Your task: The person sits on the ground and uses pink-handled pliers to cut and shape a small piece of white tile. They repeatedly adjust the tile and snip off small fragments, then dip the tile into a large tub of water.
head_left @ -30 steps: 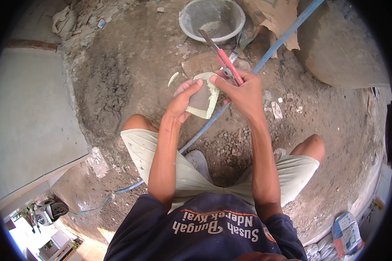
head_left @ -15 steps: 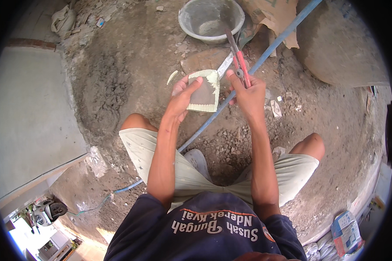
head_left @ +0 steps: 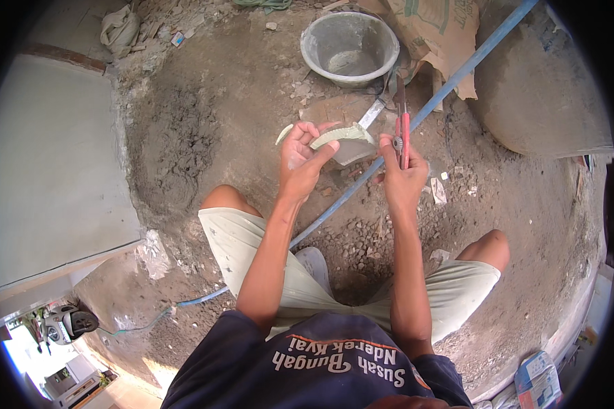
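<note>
My left hand [head_left: 300, 163] pinches a squarish, tile-like piece [head_left: 353, 150] between thumb and fingers. It has a grey face and a ragged pale-green border, and is tilted so one scalloped edge shows. My right hand [head_left: 404, 184] grips a red-handled hand tool [head_left: 405, 136] with a dark, narrow upper end pointing away from me and a ribbed round part near my thumb. Its exact kind I cannot make out. The tool stands just right of the piece, apparently apart from it. Beyond my left fingers, a pale curved sliver [head_left: 284, 134] lies on the ground.
A grey bucket [head_left: 351, 80] stands ahead, beside a torn brown paper sack [head_left: 450, 34]. A blue pipe [head_left: 341, 198] crosses diagonally beneath my hands. A large rounded grey object [head_left: 535, 88] is at far right, a pale slab [head_left: 54, 177] at left. Gravel [head_left: 361, 238] lies between my knees.
My left hand has tipped the piece, so its face is now seen at a slant with the scalloped edge up. The tool has turned more upright. The whole view has shifted slightly.
</note>
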`<state>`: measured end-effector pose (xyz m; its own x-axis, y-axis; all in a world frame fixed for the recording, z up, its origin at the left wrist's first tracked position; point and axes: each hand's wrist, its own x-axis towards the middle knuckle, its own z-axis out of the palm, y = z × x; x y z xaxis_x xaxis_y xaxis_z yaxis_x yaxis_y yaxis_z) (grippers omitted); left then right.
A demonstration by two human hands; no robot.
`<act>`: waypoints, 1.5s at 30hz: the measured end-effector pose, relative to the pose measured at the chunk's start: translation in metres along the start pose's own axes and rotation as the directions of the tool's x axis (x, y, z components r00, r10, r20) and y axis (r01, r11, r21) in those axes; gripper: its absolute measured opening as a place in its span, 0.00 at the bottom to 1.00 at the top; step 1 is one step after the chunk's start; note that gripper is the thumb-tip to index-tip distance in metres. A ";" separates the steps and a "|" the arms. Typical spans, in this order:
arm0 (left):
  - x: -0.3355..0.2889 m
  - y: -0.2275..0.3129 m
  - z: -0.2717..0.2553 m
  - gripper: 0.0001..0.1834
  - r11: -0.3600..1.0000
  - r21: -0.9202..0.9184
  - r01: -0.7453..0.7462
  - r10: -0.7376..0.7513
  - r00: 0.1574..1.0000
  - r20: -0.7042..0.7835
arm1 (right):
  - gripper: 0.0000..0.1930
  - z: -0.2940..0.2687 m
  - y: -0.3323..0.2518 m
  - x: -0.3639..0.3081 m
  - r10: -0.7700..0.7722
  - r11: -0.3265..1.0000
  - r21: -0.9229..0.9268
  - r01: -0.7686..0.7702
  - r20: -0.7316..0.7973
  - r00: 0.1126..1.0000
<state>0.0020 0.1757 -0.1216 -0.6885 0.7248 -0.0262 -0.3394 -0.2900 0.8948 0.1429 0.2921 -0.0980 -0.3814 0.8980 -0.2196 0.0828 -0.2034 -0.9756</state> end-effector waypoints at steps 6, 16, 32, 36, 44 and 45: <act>-0.001 0.006 0.005 0.27 0.998 -0.028 -0.064 0.064 0.998 0.021 | 0.15 -0.005 -0.011 -0.011 -0.075 0.996 0.046 0.074 0.005 0.997; -0.002 0.000 -0.003 0.25 0.919 -0.393 0.045 -0.020 0.998 0.066 | 0.20 -0.009 -0.010 -0.011 -0.177 0.984 0.042 0.174 0.070 0.982; -0.007 -0.012 0.026 0.18 0.805 0.538 -0.250 0.418 0.882 -0.218 | 0.19 -0.002 0.017 -0.025 -0.393 0.873 -0.209 0.441 0.233 0.889; 0.004 -0.008 0.007 0.32 0.830 0.541 -0.133 0.336 0.895 -0.295 | 0.16 0.004 0.023 -0.038 -0.354 0.909 -0.115 0.402 0.298 0.886; -0.001 0.002 0.018 0.37 0.818 0.567 -0.095 0.273 0.933 -0.236 | 0.14 0.018 0.013 -0.028 0.320 0.891 0.227 -0.393 0.300 0.899; -0.001 0.001 0.019 0.37 0.848 0.523 -0.083 0.268 0.919 -0.289 | 0.15 0.019 0.018 -0.024 0.364 0.871 0.222 -0.438 0.307 0.879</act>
<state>0.0147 0.1867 -0.1120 -0.9089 0.4078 0.0870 0.1043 0.0205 0.9943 0.1363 0.2596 -0.1103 -0.5876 0.5957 -0.5476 0.0354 -0.6572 -0.7529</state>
